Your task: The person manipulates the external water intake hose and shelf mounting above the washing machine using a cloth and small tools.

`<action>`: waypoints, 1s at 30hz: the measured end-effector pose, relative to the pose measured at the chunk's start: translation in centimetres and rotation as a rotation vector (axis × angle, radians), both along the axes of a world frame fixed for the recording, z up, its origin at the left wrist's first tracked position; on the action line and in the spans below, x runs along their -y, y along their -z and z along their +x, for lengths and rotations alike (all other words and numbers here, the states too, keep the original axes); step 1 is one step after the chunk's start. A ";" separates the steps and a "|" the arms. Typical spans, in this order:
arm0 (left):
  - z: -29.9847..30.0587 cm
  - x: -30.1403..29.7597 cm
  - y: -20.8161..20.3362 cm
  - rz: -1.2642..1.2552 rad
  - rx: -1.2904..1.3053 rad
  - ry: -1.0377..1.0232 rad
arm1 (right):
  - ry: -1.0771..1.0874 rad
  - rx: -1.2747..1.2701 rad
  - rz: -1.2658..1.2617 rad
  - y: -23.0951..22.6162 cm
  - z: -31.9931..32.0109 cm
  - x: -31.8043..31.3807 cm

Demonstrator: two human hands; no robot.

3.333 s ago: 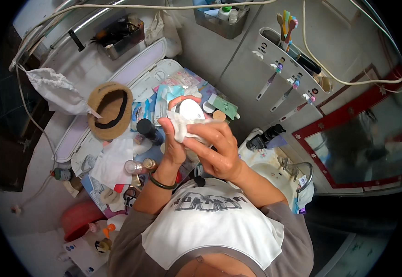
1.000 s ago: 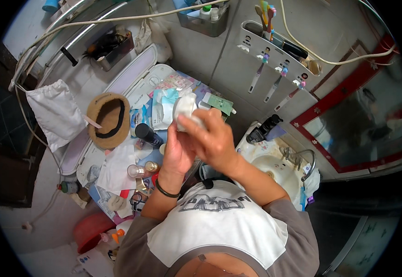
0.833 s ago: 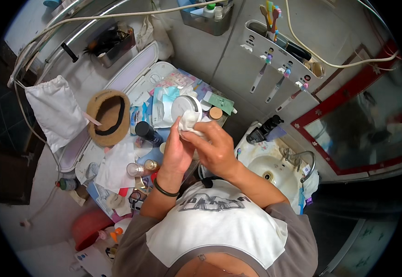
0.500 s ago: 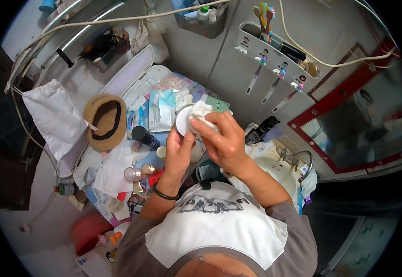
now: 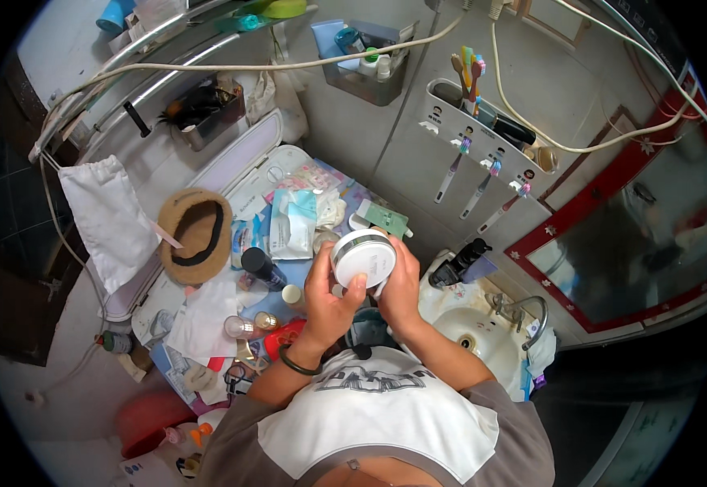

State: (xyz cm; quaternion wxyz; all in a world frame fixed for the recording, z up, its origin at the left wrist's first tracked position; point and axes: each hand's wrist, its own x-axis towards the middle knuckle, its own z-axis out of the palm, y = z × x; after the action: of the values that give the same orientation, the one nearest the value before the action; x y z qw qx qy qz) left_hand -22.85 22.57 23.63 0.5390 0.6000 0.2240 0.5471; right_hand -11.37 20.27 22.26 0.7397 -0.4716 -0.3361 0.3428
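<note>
Between my hands, above the cluttered table, is a round white cosmetic jar [image 5: 365, 264] with a silver band round its rim, its flat white face turned up toward me. My left hand [image 5: 329, 284] is closed on its left side, the thumb pressed on the near edge of the face. My right hand [image 5: 402, 280] is wrapped round the right side, its fingers mostly hidden behind the jar. A small bit of white shows below the jar by the right palm; I cannot tell whether it is the cloth. A green-and-white box [image 5: 384, 217] lies just beyond.
On the table's left lie a tan hat [image 5: 181, 243], a dark bottle [image 5: 262, 268], a wipes pack [image 5: 292, 223] and small jars [image 5: 238, 326]. A sink [image 5: 483, 337] with a faucet [image 5: 538, 312] is at right. A toothbrush holder [image 5: 487, 134] hangs on the wall.
The white cloth that my right hand pressed on the round white piece is no longer plainly in sight. Both hands now grip the jar's sides, slightly right and nearer. The view has shifted a little.
</note>
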 end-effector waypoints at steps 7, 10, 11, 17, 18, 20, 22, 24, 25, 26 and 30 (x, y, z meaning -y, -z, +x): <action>0.0 -1.6 0.4 0.206 -0.189 -0.323 | -0.296 0.158 -0.071 0.4 -0.8 2.0; -0.4 -2.7 0.5 0.042 0.020 -0.146 | -0.306 0.120 -0.118 -0.7 0.7 2.1; -0.8 -2.6 0.7 0.045 0.022 -0.123 | -0.221 0.082 -0.128 -0.5 1.4 2.0; -2.0 -1.6 1.7 -0.190 0.043 0.082 | -0.116 0.478 0.025 -3.5 4.7 2.5; -1.7 -1.3 1.0 -0.177 -0.006 0.118 | -0.141 0.450 -0.020 -3.9 4.4 2.9; -1.8 -1.6 1.4 -0.171 -0.016 0.173 | -0.207 0.435 -0.062 -4.6 4.6 3.6; -1.8 -1.7 1.3 -0.164 -0.026 0.216 | -0.262 0.498 -0.043 -4.3 4.9 3.6; -1.5 -1.9 0.8 -0.143 -0.006 0.259 | -0.299 0.460 -0.083 -3.8 5.4 3.6; -1.4 -2.0 0.8 -0.144 -0.005 0.256 | -0.335 0.420 -0.122 -3.6 5.5 3.5; -1.3 -2.0 0.9 -0.155 -0.008 0.266 | -0.338 0.420 -0.122 -3.1 5.5 3.4; 0.9 -2.4 -0.6 -0.092 0.037 0.217 | -0.257 0.207 -0.192 -2.4 5.6 2.7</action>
State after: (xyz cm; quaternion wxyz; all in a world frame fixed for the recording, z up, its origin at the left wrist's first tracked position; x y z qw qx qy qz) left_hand -21.92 25.00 24.24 0.6260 0.5853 0.1724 0.4856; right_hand -5.76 17.61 24.64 0.6029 -0.5261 -0.4337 0.4143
